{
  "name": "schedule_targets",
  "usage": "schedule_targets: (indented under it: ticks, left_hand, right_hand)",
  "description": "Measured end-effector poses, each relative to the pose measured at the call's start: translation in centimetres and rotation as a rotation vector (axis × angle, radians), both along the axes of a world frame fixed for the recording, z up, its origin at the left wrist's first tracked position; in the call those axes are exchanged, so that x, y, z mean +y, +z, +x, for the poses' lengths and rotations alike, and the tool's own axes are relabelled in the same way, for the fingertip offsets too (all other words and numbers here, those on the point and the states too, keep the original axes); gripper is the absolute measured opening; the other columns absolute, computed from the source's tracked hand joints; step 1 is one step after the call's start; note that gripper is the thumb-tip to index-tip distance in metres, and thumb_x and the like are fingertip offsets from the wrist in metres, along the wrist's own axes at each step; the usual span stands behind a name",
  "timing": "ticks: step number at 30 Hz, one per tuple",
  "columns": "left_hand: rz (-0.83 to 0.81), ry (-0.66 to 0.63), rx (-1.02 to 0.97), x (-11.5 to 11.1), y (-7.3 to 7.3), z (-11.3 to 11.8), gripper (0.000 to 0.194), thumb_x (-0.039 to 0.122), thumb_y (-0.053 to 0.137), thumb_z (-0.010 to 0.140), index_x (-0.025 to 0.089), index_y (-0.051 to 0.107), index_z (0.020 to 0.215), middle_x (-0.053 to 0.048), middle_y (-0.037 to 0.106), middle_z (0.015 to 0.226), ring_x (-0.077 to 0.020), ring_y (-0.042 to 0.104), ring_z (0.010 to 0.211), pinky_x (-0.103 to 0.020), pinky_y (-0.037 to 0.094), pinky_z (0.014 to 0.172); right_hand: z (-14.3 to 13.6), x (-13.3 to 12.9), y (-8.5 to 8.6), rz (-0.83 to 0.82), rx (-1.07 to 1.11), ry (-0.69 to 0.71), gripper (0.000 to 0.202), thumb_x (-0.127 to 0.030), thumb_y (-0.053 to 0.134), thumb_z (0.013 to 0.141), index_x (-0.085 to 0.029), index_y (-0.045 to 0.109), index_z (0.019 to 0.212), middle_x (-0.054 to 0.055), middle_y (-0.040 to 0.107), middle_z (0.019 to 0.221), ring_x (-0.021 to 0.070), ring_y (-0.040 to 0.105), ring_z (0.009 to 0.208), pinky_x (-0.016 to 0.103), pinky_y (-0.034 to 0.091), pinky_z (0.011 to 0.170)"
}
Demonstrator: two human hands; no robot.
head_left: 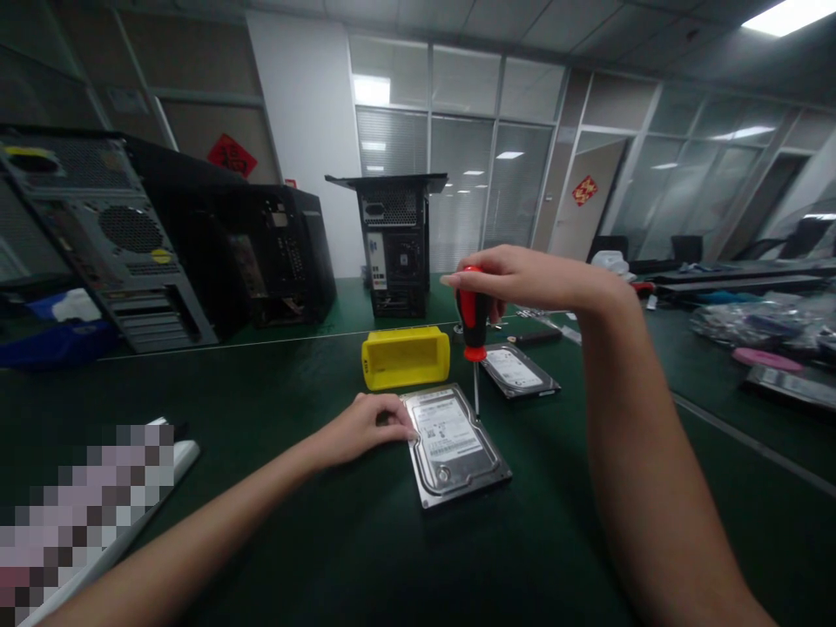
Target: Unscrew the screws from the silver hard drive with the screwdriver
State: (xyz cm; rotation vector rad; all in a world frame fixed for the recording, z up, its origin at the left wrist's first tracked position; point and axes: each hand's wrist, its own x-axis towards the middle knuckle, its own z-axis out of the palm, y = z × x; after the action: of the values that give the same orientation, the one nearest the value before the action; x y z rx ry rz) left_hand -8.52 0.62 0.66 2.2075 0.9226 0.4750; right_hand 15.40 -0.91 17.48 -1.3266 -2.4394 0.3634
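A silver hard drive point(450, 444) with a white label lies flat on the green table. At its left edge, my left hand point(372, 424) grips the drive with thumb and fingers. My right hand point(487, 277) is wrapped round the top of a red and black screwdriver point(473, 318), held upright. The screwdriver's tip meets the drive near its right edge. Behind and to the right lies a second hard drive point(519, 371), label up. An open yellow box point(406, 359) rests on its side just behind the first drive.
Computer cases stand at the left point(131, 244) and at the back centre point(395, 252). A dark-handled tool point(539, 338) lies behind the second drive. Plastic bags point(771, 320) and a pink ring point(767, 359) are at the right; a blue object point(58, 344) is at the left.
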Motion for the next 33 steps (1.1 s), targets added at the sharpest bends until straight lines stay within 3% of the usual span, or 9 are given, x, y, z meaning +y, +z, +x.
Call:
schedule_targets:
  ticks: [6, 11, 19, 28, 33]
  left_hand:
    - [0.013, 0.177, -0.073, -1.7, 0.2, 0.1, 0.021, 0.035, 0.058, 0.082, 0.016, 0.065, 0.088, -0.002, 0.065, 0.091, -0.0161, 0.059, 0.088, -0.028, 0.044, 0.080]
    - [-0.001, 0.295, -0.158, -3.2, 0.4, 0.3, 0.021, 0.034, 0.055, 0.084, 0.016, 0.065, 0.086, -0.003, 0.068, 0.087, -0.0161, 0.062, 0.084, -0.028, 0.046, 0.077]
    - [0.105, 0.424, -0.172, -4.4, -0.6, 0.2, 0.021, 0.037, 0.061, 0.079, 0.019, 0.070, 0.085, -0.003, 0.070, 0.089, -0.0190, 0.063, 0.083, -0.030, 0.047, 0.074]
    - [0.204, 0.477, -0.149, -4.9, -2.2, 0.6, 0.017, 0.035, 0.061, 0.080, 0.025, 0.072, 0.087, -0.001, 0.071, 0.091, -0.0203, 0.064, 0.082, -0.031, 0.047, 0.071]
    - [0.302, 0.409, -0.147, -5.5, -2.1, 0.6, 0.016, 0.024, 0.057, 0.083, 0.024, 0.071, 0.091, 0.000, 0.071, 0.097, -0.0184, 0.063, 0.092, -0.032, 0.048, 0.082]
  right_hand:
    - [-0.3, 0.4, -0.2, 0.140, -0.103, -0.131, 0.052, -0.066, 0.041, 0.077, -0.017, 0.057, 0.075, 0.004, 0.058, 0.069, 0.0118, 0.051, 0.054, 0.027, 0.038, 0.050]
    - [0.0, 0.7, -0.2, 0.142, -0.137, -0.243, 0.058, -0.071, 0.035, 0.076, -0.017, 0.047, 0.056, 0.004, 0.052, 0.056, 0.0107, 0.045, 0.047, 0.028, 0.034, 0.047]
    - [0.4, 0.6, -0.2, 0.013, -0.035, -0.082, 0.042, -0.057, 0.050, 0.077, -0.018, 0.056, 0.091, 0.005, 0.063, 0.078, 0.0128, 0.056, 0.060, 0.027, 0.045, 0.055]
    - [0.0, 0.0, -0.1, -0.009, -0.042, -0.016, 0.035, -0.051, 0.051, 0.080, -0.017, 0.057, 0.086, 0.005, 0.061, 0.079, 0.0109, 0.056, 0.061, 0.025, 0.045, 0.055]
    - [-0.1, -0.1, 0.0, -0.005, -0.061, -0.035, 0.035, -0.050, 0.051, 0.080, -0.017, 0.058, 0.086, 0.004, 0.061, 0.077, 0.0106, 0.055, 0.061, 0.025, 0.046, 0.056]
